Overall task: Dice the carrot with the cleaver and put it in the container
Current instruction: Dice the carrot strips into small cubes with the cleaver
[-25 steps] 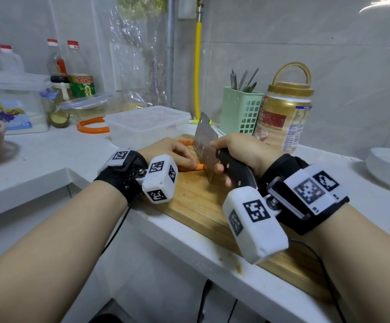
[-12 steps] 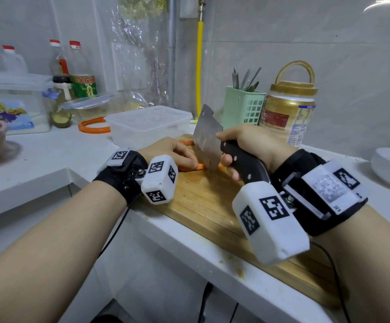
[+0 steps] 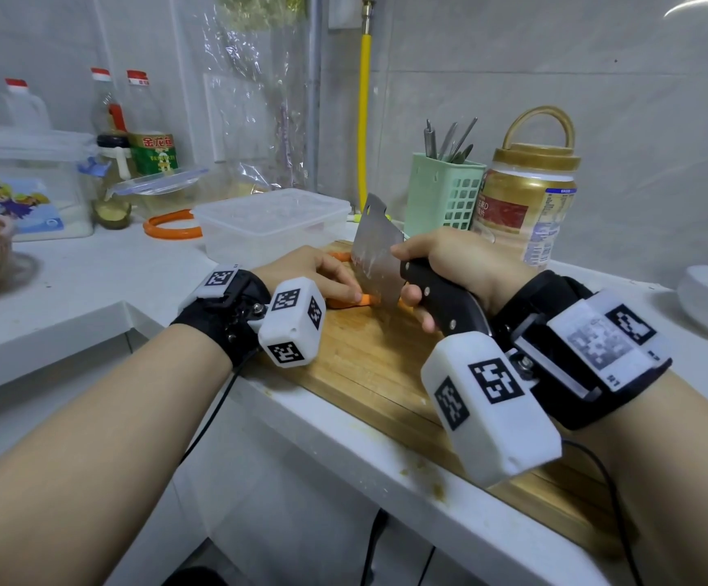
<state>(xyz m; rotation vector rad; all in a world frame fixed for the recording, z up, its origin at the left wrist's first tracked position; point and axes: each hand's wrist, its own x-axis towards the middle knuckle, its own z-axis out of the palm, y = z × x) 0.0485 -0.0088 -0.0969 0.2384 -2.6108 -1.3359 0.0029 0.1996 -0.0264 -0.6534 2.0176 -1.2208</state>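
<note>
1. right hand (image 3: 458,264) at frame centre, fingers curled tight round the black handle of the cleaver (image 3: 377,255); blade upright, lower edge at the carrot.
2. left hand (image 3: 314,272) left of the blade, fingers bent down, pressing the carrot (image 3: 346,299) onto the wooden cutting board (image 3: 365,361).
3. carrot lies across the board's far end; a second orange piece shows behind the left hand.
4. clear container (image 3: 272,224) sits just beyond the board, upper centre.

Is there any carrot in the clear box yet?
No. The box looks empty, no orange inside; the carrot lies on the board.
</note>
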